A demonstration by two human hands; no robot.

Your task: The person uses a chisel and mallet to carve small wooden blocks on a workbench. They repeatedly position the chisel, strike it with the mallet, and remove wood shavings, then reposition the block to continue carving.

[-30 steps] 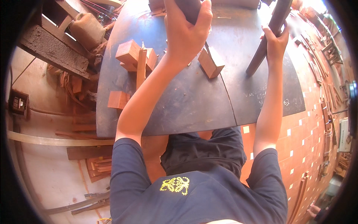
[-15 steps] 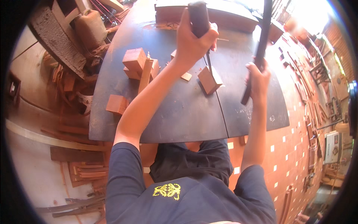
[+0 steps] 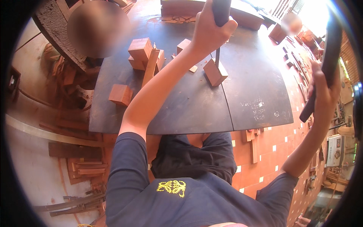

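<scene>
My left hand (image 3: 211, 32) is wrapped round the thick dark handle of a chisel (image 3: 221, 14). The thin blade runs down to the top of a reddish wooden block (image 3: 216, 74), which lies tilted on the dark tabletop (image 3: 181, 109). Whether the tip has sunk into the wood is too small to tell. Off to the right and raised, my right hand (image 3: 324, 87) grips a long dark bar (image 3: 333, 41), held apart from the chisel. Its lower end sticks out below the fist.
Left on the table are stacked wooden blocks (image 3: 140, 50), a leaning strip (image 3: 150, 68) and a single block (image 3: 121, 94). A small block (image 3: 183, 45) sits behind my left forearm. A large timber (image 3: 211, 15) spans the far edge. Wood scraps lie on the tiled floor.
My right hand has swung outward to the right with the dark bar, away from the chisel. My left hand keeps the chisel on the block; the view has shifted slightly.
</scene>
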